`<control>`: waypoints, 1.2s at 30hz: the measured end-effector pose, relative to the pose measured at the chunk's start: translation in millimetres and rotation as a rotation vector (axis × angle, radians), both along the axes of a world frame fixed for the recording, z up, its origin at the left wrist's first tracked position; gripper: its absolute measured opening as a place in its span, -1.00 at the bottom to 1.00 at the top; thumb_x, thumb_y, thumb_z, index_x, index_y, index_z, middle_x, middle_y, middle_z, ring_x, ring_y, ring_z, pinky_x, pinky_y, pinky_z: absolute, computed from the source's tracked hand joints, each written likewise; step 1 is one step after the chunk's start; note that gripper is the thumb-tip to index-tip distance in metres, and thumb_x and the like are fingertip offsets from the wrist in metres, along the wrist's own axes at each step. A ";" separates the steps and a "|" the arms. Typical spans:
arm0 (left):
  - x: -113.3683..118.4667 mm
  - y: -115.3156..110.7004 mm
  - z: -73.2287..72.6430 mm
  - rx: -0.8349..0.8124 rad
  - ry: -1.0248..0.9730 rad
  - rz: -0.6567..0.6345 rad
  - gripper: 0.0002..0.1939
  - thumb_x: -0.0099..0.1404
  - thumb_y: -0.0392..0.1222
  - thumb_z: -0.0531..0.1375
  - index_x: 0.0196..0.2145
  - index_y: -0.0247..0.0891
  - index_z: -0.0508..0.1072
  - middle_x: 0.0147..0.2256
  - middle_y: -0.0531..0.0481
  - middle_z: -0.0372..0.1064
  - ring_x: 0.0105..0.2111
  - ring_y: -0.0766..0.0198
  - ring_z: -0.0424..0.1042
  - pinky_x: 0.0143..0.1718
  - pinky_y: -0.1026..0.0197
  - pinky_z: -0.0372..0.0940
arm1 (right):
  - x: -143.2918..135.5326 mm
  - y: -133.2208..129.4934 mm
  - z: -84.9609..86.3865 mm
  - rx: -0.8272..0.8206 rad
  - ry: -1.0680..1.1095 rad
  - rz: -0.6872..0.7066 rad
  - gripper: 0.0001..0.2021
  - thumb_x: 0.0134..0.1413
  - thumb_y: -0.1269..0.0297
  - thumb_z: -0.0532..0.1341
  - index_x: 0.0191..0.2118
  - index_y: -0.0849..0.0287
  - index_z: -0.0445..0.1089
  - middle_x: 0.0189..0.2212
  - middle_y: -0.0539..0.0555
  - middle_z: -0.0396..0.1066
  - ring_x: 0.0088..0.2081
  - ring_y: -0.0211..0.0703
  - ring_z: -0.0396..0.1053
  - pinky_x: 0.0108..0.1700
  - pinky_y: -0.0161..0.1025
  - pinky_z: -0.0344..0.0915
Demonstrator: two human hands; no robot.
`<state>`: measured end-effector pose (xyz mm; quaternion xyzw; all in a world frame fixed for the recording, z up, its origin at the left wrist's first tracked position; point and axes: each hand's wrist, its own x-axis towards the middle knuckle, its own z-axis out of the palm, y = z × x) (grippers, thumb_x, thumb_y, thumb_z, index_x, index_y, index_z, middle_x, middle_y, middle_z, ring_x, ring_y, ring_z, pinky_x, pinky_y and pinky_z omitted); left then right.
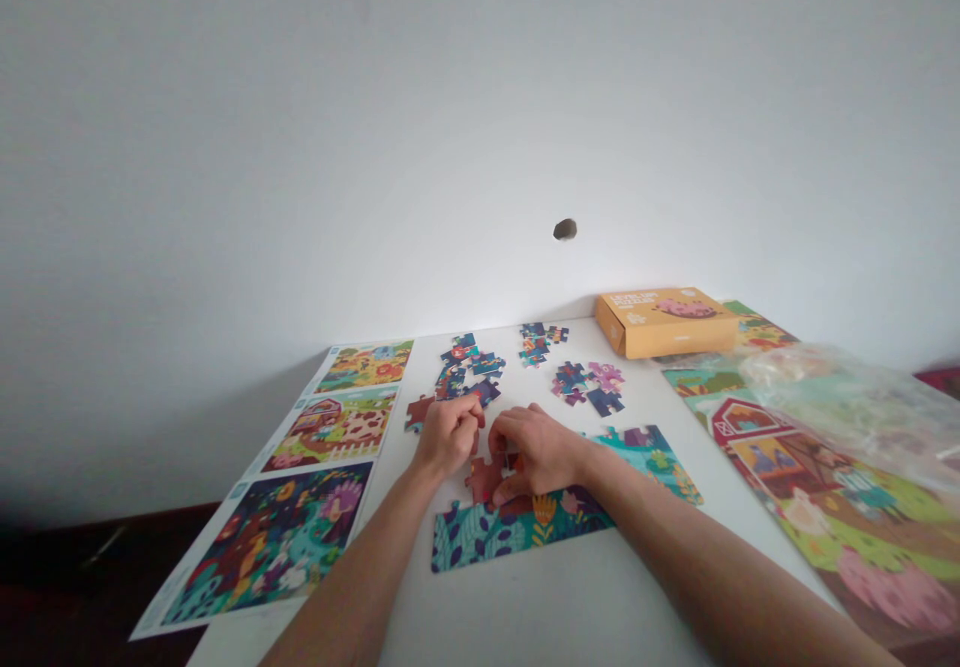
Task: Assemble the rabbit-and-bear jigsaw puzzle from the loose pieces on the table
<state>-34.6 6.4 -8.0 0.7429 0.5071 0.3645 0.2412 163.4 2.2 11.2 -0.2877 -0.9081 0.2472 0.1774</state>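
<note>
Fingers of my left hand (452, 433) are curled in together, knuckles up; I cannot tell if anything sits inside them. On my right hand (541, 444) the thumb and forefinger stand apart, arched over the red piece (486, 478) at the upper edge of the puzzle (480, 539) — whether they clamp it, I cannot tell. The puzzle lies flat on the white surface (450, 627), at 6 o'clock from both hands and reaching out to 4 o'clock. Another red piece (418, 413) pokes out at 10 o'clock from my left hand.

I judge the pieces light and stiff, thin card that could slide easily if nudged from the side. The knobs look like the weak part; a hard squeeze might bend or peel them. I would take a loose one by opposite edges, low down, and press with flat pads. The joined part may well come apart if lifted by one corner, so it wants support beneath.

Looks: the puzzle is teal, with purple leaves, a yellow flower and rounded corners. Its top edge is jagged with knobs and notches. From it, loose pieces lie in groups — dark blue ones (453, 379) at 11 o'clock, more (535, 350) at 12, and blue with pink-purple (604, 377) at 1.
</note>
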 end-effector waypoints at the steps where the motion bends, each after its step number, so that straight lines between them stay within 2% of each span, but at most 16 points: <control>1: 0.1 0.0 -0.1 -0.004 -0.007 0.007 -0.81 0.08 -0.32 -0.01 -0.59 -0.25 0.35 -0.74 0.10 0.26 -0.67 0.31 0.27 -0.56 0.30 0.10 | -0.2 -0.7 0.8 -0.032 0.015 0.011 -0.58 -0.22 0.09 0.44 -0.25 0.15 0.34 -0.36 -0.02 0.41 -0.29 -0.17 0.34 -0.14 -0.21 0.12; 5: 1.0 -0.4 0.2 -0.025 -0.040 0.041 -0.78 0.11 -0.31 -0.02 -0.55 -0.26 0.39 -0.74 0.10 0.28 -0.67 0.30 0.29 -0.55 0.30 0.13 | -1.5 -3.7 -0.1 -0.177 0.103 0.042 -0.60 -0.18 0.28 0.43 -0.18 0.15 0.32 -0.42 -0.09 0.44 -0.39 -0.25 0.37 -0.12 -0.23 0.16; 8: 0.5 0.0 0.4 -0.020 -0.053 0.086 -0.76 0.13 -0.31 -0.02 -0.54 -0.26 0.41 -0.73 0.10 0.29 -0.67 0.30 0.30 -0.54 0.29 0.14 | -2.5 -3.5 -5.6 -0.334 0.201 0.035 -0.66 -0.07 0.42 0.32 -0.14 0.14 0.29 -0.42 -0.10 0.45 -0.47 -0.31 0.34 -0.29 -0.33 0.20; 10: -0.9 1.3 0.3 0.013 -0.048 0.151 -0.76 0.15 -0.31 -0.02 -0.52 -0.25 0.43 -0.70 0.10 0.32 -0.64 0.28 0.33 -0.52 0.28 0.16 | -2.6 -1.3 -9.2 -0.366 0.269 -0.033 -0.71 -0.04 0.47 0.27 -0.16 0.15 0.28 -0.41 -0.10 0.43 -0.48 -0.33 0.31 -0.37 -0.37 0.17; 13: -2.7 3.9 0.7 0.070 0.012 0.264 -0.76 0.19 -0.30 0.00 -0.46 -0.24 0.46 -0.62 0.08 0.40 -0.56 0.26 0.38 -0.47 0.26 0.20 | -1.8 4.1 -11.6 -0.239 0.304 -0.219 -0.74 -0.04 0.46 0.27 -0.18 0.13 0.29 -0.42 -0.09 0.40 -0.42 -0.30 0.29 -0.34 -0.36 0.16; 15: -1.5 4.4 2.1 0.115 0.091 0.259 -0.77 0.20 -0.30 0.03 -0.42 -0.23 0.49 -0.53 0.05 0.45 -0.48 0.24 0.42 -0.39 0.24 0.25 | -0.6 7.6 -11.1 -0.109 0.240 -0.349 -0.75 0.02 0.40 0.27 -0.15 0.12 0.31 -0.41 -0.06 0.41 -0.33 -0.23 0.32 -0.21 -0.29 0.17; 17: 1.7 3.1 4.1 0.199 0.171 0.155 -0.79 0.21 -0.30 0.07 -0.39 -0.22 0.51 -0.41 -0.01 0.48 -0.35 0.20 0.44 -0.25 0.19 0.28 | 1.4 10.0 -9.5 0.032 0.140 -0.529 -0.77 0.08 0.30 0.25 -0.11 0.11 0.34 -0.34 0.02 0.43 -0.20 -0.11 0.32 -0.08 -0.18 0.14; 20: 7.5 -0.8 5.2 0.300 0.276 -0.046 -0.82 0.22 -0.26 0.14 -0.33 -0.18 0.56 -0.21 -0.07 0.45 -0.15 0.13 0.39 -0.04 0.09 0.24 | 7.1 12.4 -7.5 0.220 -0.012 -0.931 -0.66 0.13 0.23 0.21 0.02 0.18 0.29 -0.14 0.23 0.36 -0.04 0.12 0.24 -0.02 -0.02 0.08; 22: 9.6 -2.7 3.6 0.300 0.339 -0.111 -0.85 0.20 -0.22 0.20 -0.30 -0.12 0.57 -0.11 -0.07 0.42 -0.09 0.09 0.34 0.03 0.02 0.19 | 12.5 14.1 -7.5 0.274 -0.112 -1.143 -0.56 0.11 0.23 0.20 0.10 0.26 0.22 -0.07 0.35 0.29 0.00 0.23 0.19 -0.01 0.06 0.05; 23: 9.8 -3.0 2.3 0.285 0.362 -0.123 -0.85 0.19 -0.20 0.22 -0.28 -0.09 0.58 -0.08 -0.06 0.41 -0.07 0.07 0.32 0.04 -0.01 0.17 | 15.3 15.0 -8.0 0.276 -0.158 -1.199 -0.54 0.11 0.23 0.19 0.10 0.30 0.21 -0.08 0.38 0.28 0.00 0.26 0.18 -0.01 0.08 0.05; 25: 9.2 -2.5 -0.4 0.253 0.385 -0.114 -0.83 0.19 -0.17 0.25 -0.24 -0.06 0.57 -0.06 -0.05 0.41 -0.04 0.04 0.30 0.04 -0.04 0.16 | 20.2 16.9 -9.4 0.252 -0.226 -1.225 -0.58 0.12 0.22 0.17 0.05 0.34 0.24 -0.11 0.39 0.29 -0.01 0.28 0.18 -0.02 0.09 0.05; 31: 5.6 0.8 -3.7 0.242 0.382 -0.044 -0.81 0.25 -0.23 0.19 -0.19 -0.08 0.56 -0.06 -0.05 0.43 -0.03 0.05 0.29 -0.01 -0.05 0.16 | 24.6 21.2 -12.5 0.187 -0.268 -1.152 -0.71 0.14 0.26 0.13 -0.05 0.28 0.30 -0.13 0.36 0.33 -0.05 0.24 0.25 -0.04 0.07 0.07; 36: 5.1 2.3 -2.8 0.250 0.355 -0.022 -0.81 0.25 -0.26 0.18 -0.22 -0.11 0.56 -0.08 -0.04 0.45 -0.05 0.07 0.32 0.01 -0.04 0.16 | 23.6 25.5 -12.2 0.136 -0.146 -1.128 -0.63 0.12 0.25 0.16 0.03 0.26 0.27 -0.14 0.32 0.34 -0.02 0.21 0.26 0.02 0.09 0.09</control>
